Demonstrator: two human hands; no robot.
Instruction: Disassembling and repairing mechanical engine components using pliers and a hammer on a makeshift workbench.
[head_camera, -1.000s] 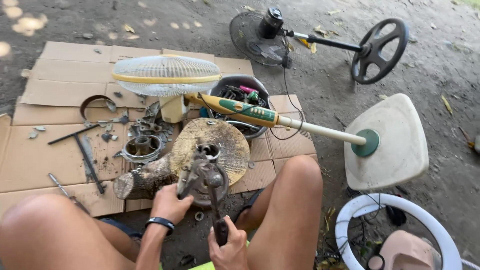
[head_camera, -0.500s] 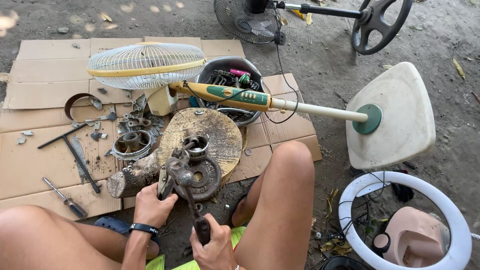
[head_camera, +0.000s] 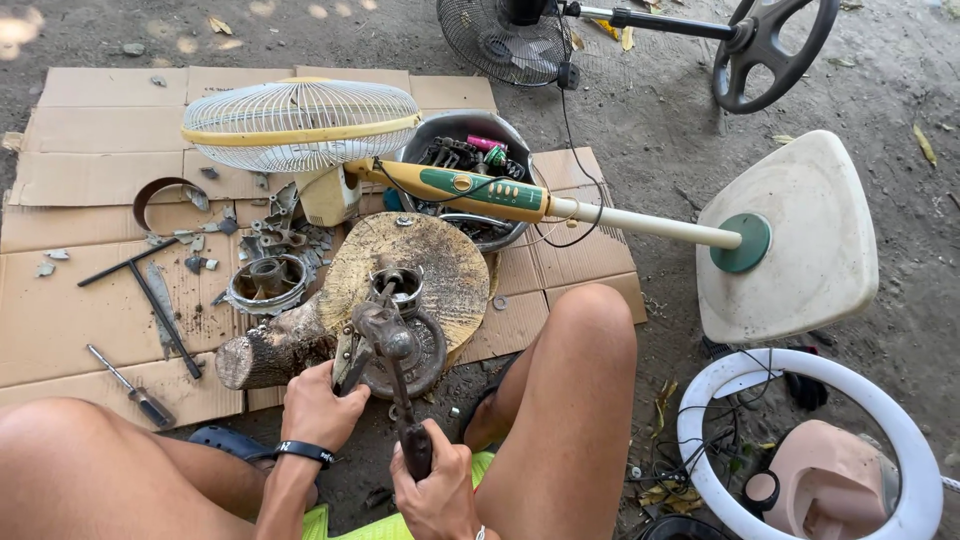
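At 6 o'clock of the round wood block (head_camera: 430, 262), between the person's knees, sits a rusty motor part (head_camera: 400, 345), w/ the left hand (head_camera: 320, 405) wrapped tight round its 8 o'clock edge and the right hand (head_camera: 437, 495) fisted on the dark handle of a hammer (head_camera: 395, 385) whose head rests on top. The part looks heavy, stiff iron, prob. gritty, not slippery, not fragile. Best held by the rim, fingers clear of the hammer head; a log (head_camera: 270, 350) lies at its 9 o'clock.
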